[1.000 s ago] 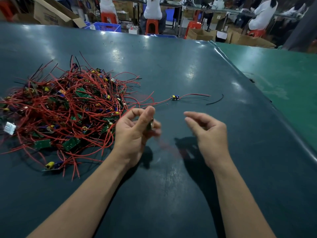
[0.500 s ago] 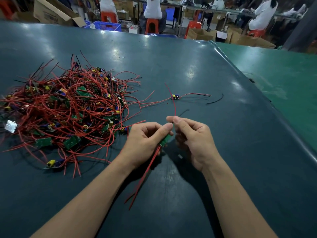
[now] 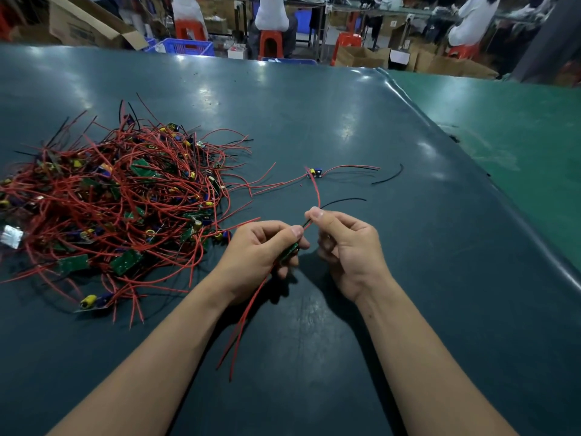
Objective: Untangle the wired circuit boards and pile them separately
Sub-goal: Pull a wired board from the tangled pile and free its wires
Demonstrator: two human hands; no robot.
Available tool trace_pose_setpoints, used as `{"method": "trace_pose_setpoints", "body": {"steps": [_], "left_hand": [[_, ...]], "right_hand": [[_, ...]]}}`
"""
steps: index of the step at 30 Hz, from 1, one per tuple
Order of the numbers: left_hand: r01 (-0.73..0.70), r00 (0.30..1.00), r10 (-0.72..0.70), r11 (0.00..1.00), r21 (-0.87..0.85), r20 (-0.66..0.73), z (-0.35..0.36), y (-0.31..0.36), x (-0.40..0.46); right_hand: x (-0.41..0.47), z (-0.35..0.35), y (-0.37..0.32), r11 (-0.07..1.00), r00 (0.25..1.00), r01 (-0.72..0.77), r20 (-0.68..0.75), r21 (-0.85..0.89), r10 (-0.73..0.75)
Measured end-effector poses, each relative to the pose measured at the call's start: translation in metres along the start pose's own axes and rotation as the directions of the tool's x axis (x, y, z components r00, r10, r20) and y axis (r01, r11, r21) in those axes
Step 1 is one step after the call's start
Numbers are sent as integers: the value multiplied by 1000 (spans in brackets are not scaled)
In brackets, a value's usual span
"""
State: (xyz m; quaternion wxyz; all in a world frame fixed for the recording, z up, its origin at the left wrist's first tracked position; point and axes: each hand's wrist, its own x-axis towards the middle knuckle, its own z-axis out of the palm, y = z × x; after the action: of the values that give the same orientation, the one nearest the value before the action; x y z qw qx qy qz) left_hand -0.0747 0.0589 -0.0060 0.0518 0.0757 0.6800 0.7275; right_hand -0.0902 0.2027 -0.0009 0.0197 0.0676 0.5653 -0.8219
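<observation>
Head view: left hand [image 3: 261, 250] grips green board [image 3: 290, 251]; right hand [image 3: 342, 237] pinches its wires [image 3: 316, 196] (no writing legible).

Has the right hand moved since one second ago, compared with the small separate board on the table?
Yes. The right hand moved left toward the left hand, nearer below the separate board, and now pinches wires.

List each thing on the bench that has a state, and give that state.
Tangled heap: still knotted, on the table.
Held board: off the table, gripped by left hand.
Its red wires: pinched by right hand.
Separated board: lying alone, wires spread.
Loose black wire: lying alone.
</observation>
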Motion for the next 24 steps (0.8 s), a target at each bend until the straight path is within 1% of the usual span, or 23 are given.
{"method": "trace_pose_setpoints", "body": {"steps": [3,6,9,11,12,13,14,15,16,17,18,19,21,23,24], "left_hand": [[-14,997,11,999,30,70,-2,0,-1],[-34,992,28,999,42,126,-3,-2,-3],[-40,994,36,998,41,107,-4,-2,-3],[-42,998,42,999,-7,41,-4,-3,-3],[-43,999,43,998,-34,-4,-3,-3,-2],[-46,998,44,997,-54,-44,-2,-4,-1],[-50,996,46,997,-60,-71,0,-4,-1],[-53,996,49,997,-49,-80,1,-4,0],[-56,996,54,998,-22,-69,1,-4,-1],[-62,997,63,998,21,-47,1,-4,-1],[-71,997,72,995,71,-20,1,-4,-3],[-77,997,77,991,110,3,1,-4,-4],[-69,998,67,989,128,18,1,-3,-5],[-55,998,54,993,106,14,0,-2,-4],[-49,999,47,995,91,22,-1,-2,-3]], "right_hand": [[8,-11,-7,993,994,35,-109,111,-23],[15,-22,-11,967,972,69,-235,245,-10],[19,-26,-13,953,938,118,-346,280,-14],[23,-31,-16,934,913,144,-408,325,1],[24,-32,-18,939,920,132,-393,317,4],[21,-32,-18,959,945,88,-328,268,5],[17,-29,-16,985,975,20,-223,174,20],[11,-24,-12,997,993,-45,-104,59,51],[5,-17,-7,995,996,-90,12,-41,91],[-1,-11,-3,988,986,-116,108,-98,126],[-4,-6,0,985,974,-127,173,-114,145],[-5,-4,1,985,968,-128,201,-113,149],[-4,-4,-2,988,974,-106,188,-115,127],[1,-8,-6,993,990,-80,107,-82,89],[4,-11,-8,997,996,-68,54,-31,69]]}}
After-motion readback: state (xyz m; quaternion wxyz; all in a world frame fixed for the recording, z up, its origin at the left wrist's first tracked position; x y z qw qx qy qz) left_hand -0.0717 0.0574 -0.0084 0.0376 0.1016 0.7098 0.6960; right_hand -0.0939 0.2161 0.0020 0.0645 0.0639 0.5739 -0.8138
